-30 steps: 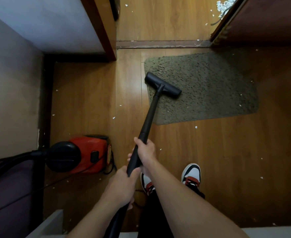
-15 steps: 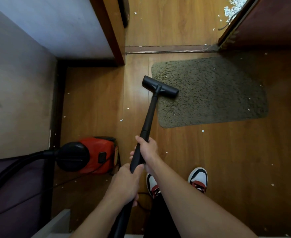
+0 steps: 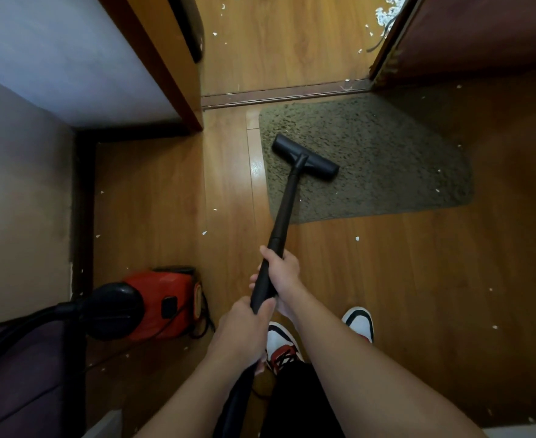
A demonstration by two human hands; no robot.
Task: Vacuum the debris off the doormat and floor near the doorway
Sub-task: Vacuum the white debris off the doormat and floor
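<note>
The grey-green doormat [image 3: 386, 159] lies centre-right in the frame, its far edge just beside the threshold strip [image 3: 279, 94]. The black nozzle [image 3: 306, 157] rests on the mat's left part, set at a slant. White debris flecks [image 3: 357, 238] dot the mat and the wooden floor [image 3: 418, 279]. The black wand [image 3: 284, 210] runs down to lower centre, where the right hand [image 3: 280, 273] curls round it and the left hand [image 3: 241, 333] grips it just below. The red vacuum cleaner [image 3: 152, 303] stands at lower left near the wall [image 3: 16, 200]; white-and-red shoes [image 3: 360, 322] show beneath the forearms
</note>
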